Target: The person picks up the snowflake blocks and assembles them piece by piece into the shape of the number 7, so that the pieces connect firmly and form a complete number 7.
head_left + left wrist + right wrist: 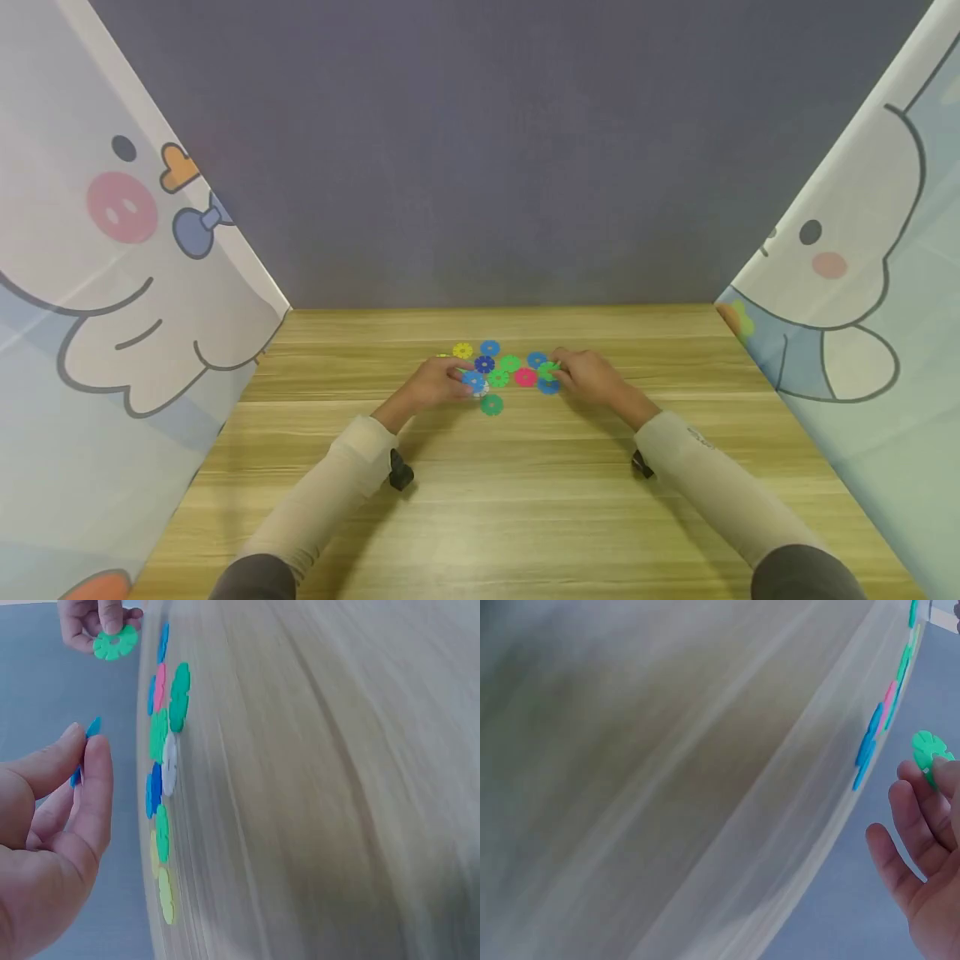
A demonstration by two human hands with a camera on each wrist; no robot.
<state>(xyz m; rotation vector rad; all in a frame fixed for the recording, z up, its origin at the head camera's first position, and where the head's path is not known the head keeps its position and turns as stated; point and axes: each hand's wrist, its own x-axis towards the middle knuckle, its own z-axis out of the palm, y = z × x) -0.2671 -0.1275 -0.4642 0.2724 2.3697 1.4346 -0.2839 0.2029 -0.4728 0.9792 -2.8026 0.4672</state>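
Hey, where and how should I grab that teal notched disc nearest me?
Probably pinch the teal notched disc by its near rim, coming from your side. It lies flat on the wood-grain tabletop, so its thin edge is what can be lifted, and the white notched disc sits just past its far side.

Wood-grain table (517, 517), grey backdrop (502, 150), cartoon panels (847, 217)

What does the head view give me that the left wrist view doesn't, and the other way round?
Only head: the cartoon prints on the side panels and both pale sleeves.

Only left wrist: the pinched blue disc edge-on, and the yellow disc that the left hand partly hides from the head camera.

Both: the two hands, the green disc in the right hand, the pink disc.
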